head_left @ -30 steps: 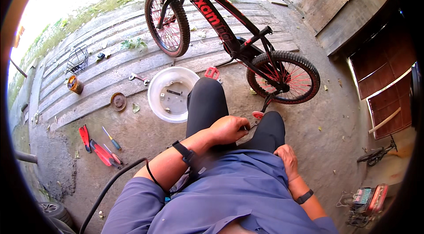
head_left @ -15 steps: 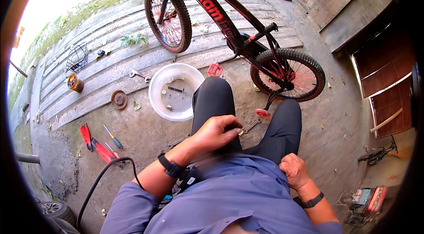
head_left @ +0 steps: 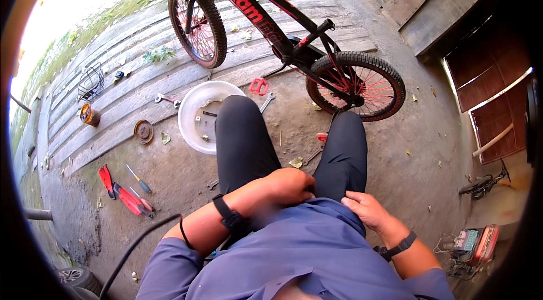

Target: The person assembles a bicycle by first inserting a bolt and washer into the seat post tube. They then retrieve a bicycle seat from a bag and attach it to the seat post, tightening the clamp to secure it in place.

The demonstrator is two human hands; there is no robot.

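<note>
My left hand (head_left: 289, 185) lies across my lap at the front edge of my grey-blue shirt (head_left: 317, 223). Its fingers curl downward, and whatever they hold, if anything, is hidden. At the shirt's right side my right hand (head_left: 367, 210) pinches the hem between thumb and fingers. Both wrists wear black straps. Beyond my knees stands a black bicycle (head_left: 271, 14) with red lettering and red spokes. A red pedal (head_left: 259, 86) lies on the ground near a whitish plastic basin (head_left: 186, 113), which holds small metal parts and is partly covered by my left knee.
A wrench (head_left: 167, 99) lies left of the basin, near a round rusty lid (head_left: 143, 131) and an open tin (head_left: 89, 114). Red-handled cutters (head_left: 133, 199) and a screwdriver (head_left: 138, 179) lie at left. A black cable (head_left: 133, 249) runs by my left arm. At right sits a battery-like box (head_left: 481, 246).
My left hand has dropped from above my thigh to the shirt's front edge. My right hand has shifted slightly up and left along the hem. The view has shifted, and my knees are more apart.
</note>
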